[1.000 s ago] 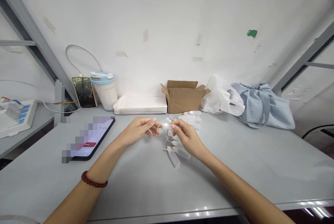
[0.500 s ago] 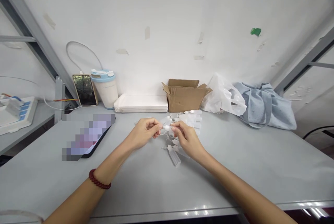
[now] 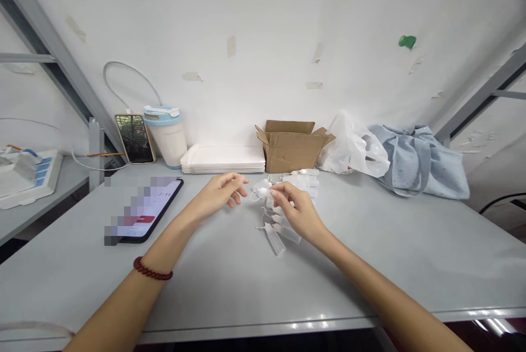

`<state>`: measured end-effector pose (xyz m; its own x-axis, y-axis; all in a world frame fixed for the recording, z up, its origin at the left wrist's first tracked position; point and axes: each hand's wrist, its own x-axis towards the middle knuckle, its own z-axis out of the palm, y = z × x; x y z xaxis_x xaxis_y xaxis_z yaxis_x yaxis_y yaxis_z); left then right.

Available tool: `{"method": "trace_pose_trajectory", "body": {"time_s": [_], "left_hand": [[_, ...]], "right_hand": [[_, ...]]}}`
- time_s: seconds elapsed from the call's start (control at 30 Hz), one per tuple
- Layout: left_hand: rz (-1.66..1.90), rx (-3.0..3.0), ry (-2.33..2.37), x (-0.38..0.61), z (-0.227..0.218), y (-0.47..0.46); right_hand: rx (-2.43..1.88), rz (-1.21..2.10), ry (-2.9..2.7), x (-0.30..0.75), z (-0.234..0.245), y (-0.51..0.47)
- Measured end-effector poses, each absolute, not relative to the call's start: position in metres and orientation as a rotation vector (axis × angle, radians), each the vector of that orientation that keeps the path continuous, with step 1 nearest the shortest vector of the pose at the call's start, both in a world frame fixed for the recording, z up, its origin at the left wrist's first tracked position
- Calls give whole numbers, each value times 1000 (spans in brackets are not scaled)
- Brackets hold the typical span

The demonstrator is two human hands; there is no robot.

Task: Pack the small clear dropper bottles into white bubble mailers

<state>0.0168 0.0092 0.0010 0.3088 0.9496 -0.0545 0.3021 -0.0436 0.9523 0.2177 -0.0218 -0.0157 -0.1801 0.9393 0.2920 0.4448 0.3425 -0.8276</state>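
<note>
My left hand (image 3: 224,193) is lifted over the table to the left of the bottles, fingers loosely apart and nothing in them. With thumb and forefinger my right hand (image 3: 292,203) pinches a small translucent dropper bottle (image 3: 263,191) with a white top and a thin looped strap; much of it is hidden behind the fingers. Similar dropper bottles (image 3: 274,240) lie just below that hand, tips pointing up and left. Several more bottles (image 3: 307,178) lie in a row behind it, partly covered by the hand.
Along the wall stand a phone (image 3: 135,139) on a cable, a blue-lidded cup (image 3: 167,141), a stack of white trays (image 3: 224,159), an open cardboard box (image 3: 295,154), a white plastic bag (image 3: 353,146) and a blue cloth bag (image 3: 427,166). Another phone (image 3: 150,215) lies at left.
My left hand has let go of the dropper bottle, moved left and loosened its fingers. My right hand keeps its pinch in nearly the same spot. The camera view has shifted slightly.
</note>
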Motion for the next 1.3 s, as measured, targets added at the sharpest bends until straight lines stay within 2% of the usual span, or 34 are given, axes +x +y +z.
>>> {"method": "trace_pose_trajectory", "body": {"time_s": [0.3, 0.5, 0.7, 0.83, 0.9, 1.1, 1.3], "left_hand": [[690, 1668, 1092, 29, -2, 4], [848, 1757, 1576, -4, 0, 24], [586, 1759, 1830, -18, -10, 35], [287, 1968, 2163, -19, -11, 29], [276, 2077, 2230, -19, -13, 28], [517, 2577, 1593, -6, -36, 34], [484, 2464, 1494, -10, -43, 41]], "right_hand": [[-1219, 687, -1833, 214, -25, -20], [-1215, 502, -1881, 222, -22, -18], [-1173, 456, -2047, 219, -20, -27], [-1174, 417, -2164, 217, -21, -33], [-1163, 390, -2233, 217, -20, -36], [-1279, 142, -2510, 218, -12, -41], [-1441, 67, -2647, 220, -3, -42]]}}
